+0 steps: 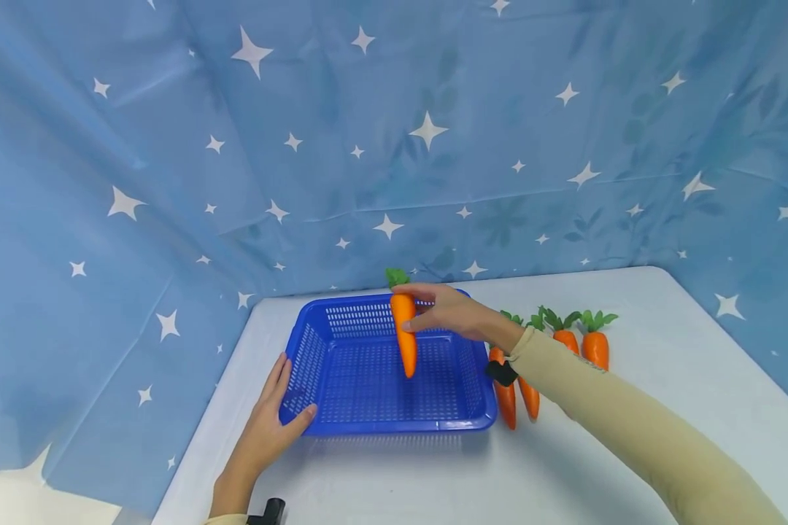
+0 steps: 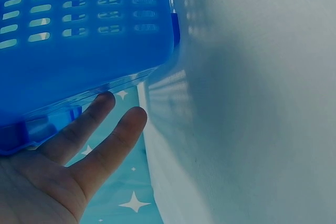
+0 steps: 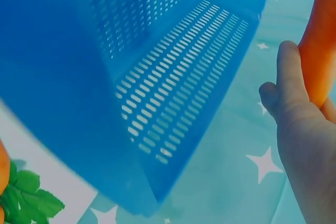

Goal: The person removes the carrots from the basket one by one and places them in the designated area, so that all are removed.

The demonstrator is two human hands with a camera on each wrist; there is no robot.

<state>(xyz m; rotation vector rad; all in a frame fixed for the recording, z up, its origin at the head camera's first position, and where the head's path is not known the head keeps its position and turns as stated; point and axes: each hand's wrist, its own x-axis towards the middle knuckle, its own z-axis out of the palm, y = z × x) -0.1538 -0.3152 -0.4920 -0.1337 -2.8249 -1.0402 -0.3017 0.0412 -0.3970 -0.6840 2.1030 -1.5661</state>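
Note:
My right hand (image 1: 436, 310) holds an orange carrot (image 1: 405, 337) with a green leafy top above the blue basket (image 1: 394, 426). The carrot's thin end points down over the basket's inside. In the right wrist view, fingers and thumb lie around the carrot (image 3: 321, 51), which runs out of the frame. At the basket's near left corner rests my left hand (image 1: 269, 430), its thumb at the front rim and its fingers stretched along the left side. The left wrist view shows straight fingers (image 2: 113, 142) beside the basket's perforated outer wall (image 2: 84, 61).
Several more carrots (image 1: 595, 348) with green tops lie on the white table (image 1: 394, 481) right of the basket, partly hidden by my right forearm. A blue cloth with white stars (image 1: 368, 182) hangs behind the table.

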